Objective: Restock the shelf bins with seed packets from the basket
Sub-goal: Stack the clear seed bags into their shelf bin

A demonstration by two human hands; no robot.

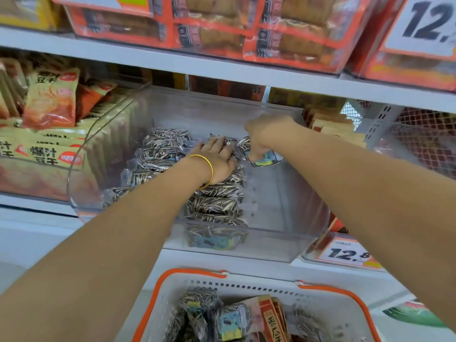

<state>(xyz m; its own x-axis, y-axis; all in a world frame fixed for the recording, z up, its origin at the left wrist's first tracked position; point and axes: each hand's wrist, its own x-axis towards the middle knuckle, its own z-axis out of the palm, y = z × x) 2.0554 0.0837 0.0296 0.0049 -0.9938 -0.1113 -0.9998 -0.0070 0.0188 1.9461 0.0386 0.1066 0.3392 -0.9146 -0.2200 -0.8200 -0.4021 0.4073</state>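
A clear plastic shelf bin (276, 245) holds rows of sunflower seed packets (212, 206) along its left and middle. My left hand (218, 159), with a yellow bangle on the wrist, lies flat on top of the middle row, fingers stretched over the packets. To its right, my right hand (261, 137) grips a seed packet (261, 159) with a blue label, held over the bin's bare right part. At the bottom stands the white basket (320, 299) with orange rim, and it holds more seed packets (197, 309) and a red packet.
A neighbouring bin at left carries yellow and orange snack bags (49, 104). Orange-wrapped packs (222, 28) fill the upper shelf. Price tags (350, 253) reading 12.8 hang at the right. A wire mesh panel (419, 144) closes off the right side.
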